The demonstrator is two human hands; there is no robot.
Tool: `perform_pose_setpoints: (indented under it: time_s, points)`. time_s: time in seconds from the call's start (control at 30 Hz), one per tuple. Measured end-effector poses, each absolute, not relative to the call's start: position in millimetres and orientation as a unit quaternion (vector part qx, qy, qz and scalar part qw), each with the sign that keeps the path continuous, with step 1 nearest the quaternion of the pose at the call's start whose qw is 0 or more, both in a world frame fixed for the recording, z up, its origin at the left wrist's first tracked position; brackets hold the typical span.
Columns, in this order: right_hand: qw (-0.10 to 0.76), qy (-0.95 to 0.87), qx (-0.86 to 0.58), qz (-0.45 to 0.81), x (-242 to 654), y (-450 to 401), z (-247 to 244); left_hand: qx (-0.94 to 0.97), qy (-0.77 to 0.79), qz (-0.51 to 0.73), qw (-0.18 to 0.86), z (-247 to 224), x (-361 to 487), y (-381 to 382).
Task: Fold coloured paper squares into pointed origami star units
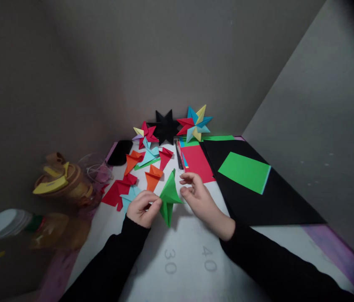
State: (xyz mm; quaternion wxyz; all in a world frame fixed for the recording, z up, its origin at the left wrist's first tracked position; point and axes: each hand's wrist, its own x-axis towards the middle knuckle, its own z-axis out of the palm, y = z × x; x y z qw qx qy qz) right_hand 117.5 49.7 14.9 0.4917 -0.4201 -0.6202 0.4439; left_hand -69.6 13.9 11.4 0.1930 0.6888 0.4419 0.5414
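A folded green paper piece with several points is held above the white mat. My left hand pinches its left edge between thumb and fingers. Just right of the paper, my right hand is raised with thumb and fingers apart, holding nothing. Beyond my left hand lie folded pieces: an orange one, a red one and a light blue one, the last partly hidden by that hand.
Paper stars, one black and one multicoloured, lean against the back wall. At right, green sheets lie on a black board. Red paper is behind my right hand; a phone is at back left. A jar stands left.
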Motion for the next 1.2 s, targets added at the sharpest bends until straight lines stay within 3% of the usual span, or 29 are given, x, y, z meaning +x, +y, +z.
perform_pose_setpoints:
  time_s: [0.17,0.37,0.57,1.03,1.2]
  points:
    - [0.434,-0.53,-0.327,0.652,109,50,8,0.655,0.459,0.55,0.243,6,-66,13]
    - [0.432,-0.537,-0.326,0.647,112,50,8,0.551,0.535,0.552,0.324,5,-62,10]
    - [0.422,-0.546,-0.325,0.646,112,49,12,0.504,0.59,0.531,0.341,12,-60,7]
    - [0.432,-0.513,-0.33,0.665,110,40,20,0.49,0.551,0.563,0.372,11,-53,4]
    - [0.425,-0.509,-0.342,0.666,109,39,19,0.497,0.516,0.525,0.459,9,-53,4]
